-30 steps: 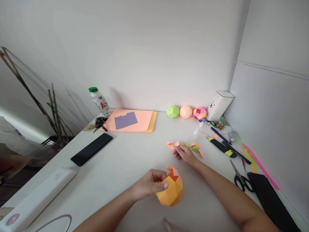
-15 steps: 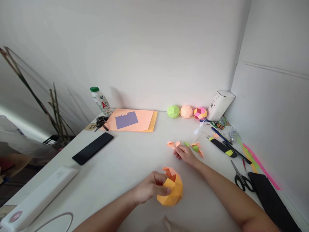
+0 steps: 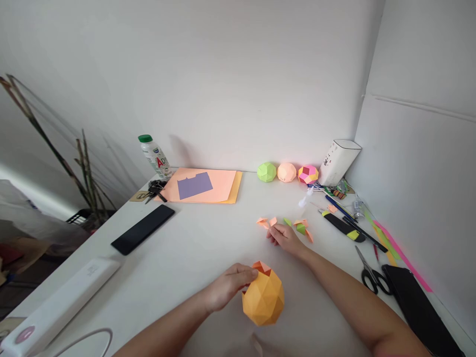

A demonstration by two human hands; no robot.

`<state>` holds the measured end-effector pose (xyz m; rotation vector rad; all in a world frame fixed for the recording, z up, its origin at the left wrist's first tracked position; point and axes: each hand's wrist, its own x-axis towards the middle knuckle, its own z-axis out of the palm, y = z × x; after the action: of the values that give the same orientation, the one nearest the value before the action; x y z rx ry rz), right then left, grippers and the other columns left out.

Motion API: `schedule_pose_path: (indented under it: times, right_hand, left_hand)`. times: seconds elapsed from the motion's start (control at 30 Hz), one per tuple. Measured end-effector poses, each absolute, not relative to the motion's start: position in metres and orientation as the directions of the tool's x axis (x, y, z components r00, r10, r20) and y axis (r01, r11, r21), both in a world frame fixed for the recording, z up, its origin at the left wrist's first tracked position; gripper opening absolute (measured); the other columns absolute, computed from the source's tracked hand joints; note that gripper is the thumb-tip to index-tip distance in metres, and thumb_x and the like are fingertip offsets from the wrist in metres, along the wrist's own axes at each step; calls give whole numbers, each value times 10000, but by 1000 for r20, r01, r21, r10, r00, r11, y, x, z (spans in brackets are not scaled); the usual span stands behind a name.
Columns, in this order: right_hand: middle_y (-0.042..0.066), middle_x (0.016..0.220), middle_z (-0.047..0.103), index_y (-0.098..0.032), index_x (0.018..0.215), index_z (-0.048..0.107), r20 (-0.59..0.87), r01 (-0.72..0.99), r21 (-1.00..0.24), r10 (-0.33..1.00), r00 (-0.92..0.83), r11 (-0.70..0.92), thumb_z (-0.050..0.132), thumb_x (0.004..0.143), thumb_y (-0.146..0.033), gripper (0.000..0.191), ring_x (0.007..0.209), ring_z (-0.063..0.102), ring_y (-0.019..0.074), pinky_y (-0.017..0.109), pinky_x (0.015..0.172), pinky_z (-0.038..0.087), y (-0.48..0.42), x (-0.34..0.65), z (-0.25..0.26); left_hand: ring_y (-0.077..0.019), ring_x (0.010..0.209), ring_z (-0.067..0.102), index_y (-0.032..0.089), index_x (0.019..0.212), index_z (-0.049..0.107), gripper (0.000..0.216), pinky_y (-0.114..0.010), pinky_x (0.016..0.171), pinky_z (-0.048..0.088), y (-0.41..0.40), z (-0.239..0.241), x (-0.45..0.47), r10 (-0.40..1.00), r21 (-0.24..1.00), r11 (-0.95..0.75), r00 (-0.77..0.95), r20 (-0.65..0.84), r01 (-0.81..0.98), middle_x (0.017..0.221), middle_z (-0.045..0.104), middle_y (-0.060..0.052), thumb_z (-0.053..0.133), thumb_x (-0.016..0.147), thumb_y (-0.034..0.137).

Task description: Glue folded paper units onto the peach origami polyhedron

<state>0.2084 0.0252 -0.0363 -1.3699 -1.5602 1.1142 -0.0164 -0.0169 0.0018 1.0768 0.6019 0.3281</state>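
Fingers (image 3: 248, 273) of left hand (image 3: 226, 287) pinch ball (image 3: 265, 300) by its open rim, from its left | ball low at bench (image 3: 193, 248), rolled since a second ago, gap now tipped toward that hand | right hand (image 3: 286, 237) beyond ball, unmoved, fingers curled at paper pieces (image 3: 301, 227), grip unclear

Place: home craft desk (corner spot, white walls)
Evidence: black-handled steel scissors (image 3: 373, 277), stacked peach paper sheets (image 3: 221, 184), three folded paper balls (image 3: 286, 172)

bg: white walls (image 3: 223, 74) | white desk (image 3: 208, 238) in corner | soft light
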Motion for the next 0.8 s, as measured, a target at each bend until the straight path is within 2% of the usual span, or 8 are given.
schedule_pose_path:
  times: [0.17, 0.33, 0.6, 0.73, 0.77, 0.8]
  right_hand:
    - [26, 671, 594, -177, 697, 601, 0, 330, -943, 991, -132, 44, 450, 861, -515, 405, 606, 574, 141, 255, 554, 495, 26, 209, -37]
    - [26, 687, 598, -177, 691, 600, 2, 332, -942, 991, -136, 48, 457, 854, -521, 407, 590, 571, 135, 256, 548, 490, 26, 208, -36]
    - [22, 675, 589, -175, 693, 596, 0, 342, -939, 991, -135, 47, 456, 855, -520, 406, 592, 572, 139, 262, 551, 487, 26, 208, -34]
    - [24, 687, 600, -176, 691, 601, 3, 351, -935, 991, -136, 51, 453, 857, -527, 415, 589, 572, 139, 265, 553, 484, 26, 209, -36]
    - [25, 689, 603, -176, 694, 602, 5, 353, -934, 991, -135, 53, 450, 859, -526, 415, 591, 572, 138, 266, 559, 486, 26, 209, -36]
    - [26, 691, 606, -176, 699, 602, 6, 354, -934, 991, -133, 54, 446, 863, -524, 415, 592, 571, 138, 267, 564, 489, 25, 209, -36]
  left_hand:
    - [-122, 578, 325, 163, 534, 462, 422, -272, 582, 273, -18, 6, -15, 526, 899, 433, 790, -314, 69, 579, 371, 13, 518, 798, 486]
    - [-156, 619, 425, 147, 578, 571, 515, -283, 605, 327, -16, 10, -17, 493, 927, 373, 840, -226, 30, 636, 516, -34, 400, 839, 557]
    - [-167, 710, 488, 146, 634, 599, 381, -282, 718, 371, -12, 12, -21, 468, 951, 305, 863, -189, 43, 707, 579, -28, 408, 874, 371]
    - [-202, 895, 515, 168, 812, 664, 214, -305, 850, 375, -4, 12, -28, 492, 976, 169, 846, -206, 140, 883, 628, -32, 492, 828, 293]
    - [-222, 956, 509, 181, 915, 668, 208, -320, 864, 385, -1, 12, -31, 471, 975, 157, 856, -214, 157, 977, 629, -44, 534, 797, 287]
    - [-242, 1021, 489, 201, 1038, 642, 294, -338, 883, 391, 1, 11, -33, 435, 976, 137, 876, -211, 167, 1068, 611, -56, 576, 762, 274]
